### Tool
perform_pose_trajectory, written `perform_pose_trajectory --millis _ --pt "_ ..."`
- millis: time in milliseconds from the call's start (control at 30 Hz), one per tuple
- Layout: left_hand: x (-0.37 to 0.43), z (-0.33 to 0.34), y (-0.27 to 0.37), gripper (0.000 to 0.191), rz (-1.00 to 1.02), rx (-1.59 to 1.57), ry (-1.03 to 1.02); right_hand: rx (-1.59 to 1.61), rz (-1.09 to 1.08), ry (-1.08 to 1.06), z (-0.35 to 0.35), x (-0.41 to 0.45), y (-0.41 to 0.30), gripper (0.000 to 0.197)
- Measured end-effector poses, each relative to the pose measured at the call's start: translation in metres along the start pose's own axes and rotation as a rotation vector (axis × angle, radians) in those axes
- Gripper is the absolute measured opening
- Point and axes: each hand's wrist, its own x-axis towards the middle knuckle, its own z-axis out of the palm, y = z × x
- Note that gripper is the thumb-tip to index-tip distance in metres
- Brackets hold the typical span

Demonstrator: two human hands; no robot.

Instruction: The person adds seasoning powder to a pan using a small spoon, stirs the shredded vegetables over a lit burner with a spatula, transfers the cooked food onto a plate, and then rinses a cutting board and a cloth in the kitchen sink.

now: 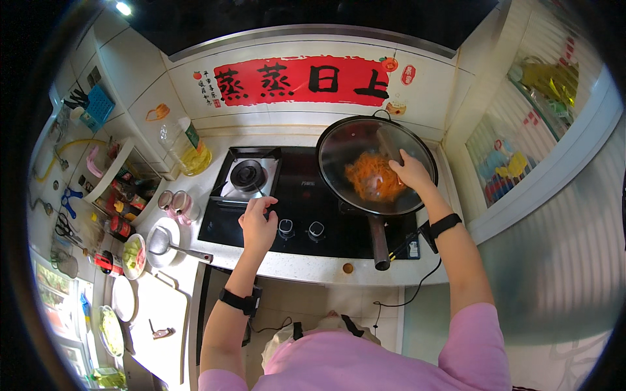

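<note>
In a dark wok (337, 146) on the right side of the black gas cooktop (303, 171) lies a heap of orange shreds, apparently carrot (370, 171). My right hand (411, 171) is over the wok's right half, closed around a brownish utensil (389, 141); its kind and lower end are unclear. The wok's long handle (379, 244) points towards me, untouched. My left hand (258, 222) hovers near the cooktop's front left, its fingers loosely bent and apart, holding nothing. Beyond it is the bare left burner (247, 175). Two control knobs (316, 229) sit to its right.
A skimmer ladle (161, 242) rests across a white plate (166, 259) on the left counter. Farther left are a cutting board (161, 303) with a knife (161, 333), and dishes of cut food (132, 256). An oil bottle (188, 151) stands behind two seasoning jars (181, 201).
</note>
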Motion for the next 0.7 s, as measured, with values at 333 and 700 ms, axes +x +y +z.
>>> perform_pose_trajectory --millis 333,700 --pt "-0.019 -0.046 -0.035 0.029 0.01 -0.058 0.014 0.507 -0.159 0.658 0.026 -0.081 0.056 0.031" --pt "-0.09 -0.115 -0.104 0.029 0.004 -0.049 0.064 0.71 0.181 0.409 0.134 -0.207 0.039 0.018"
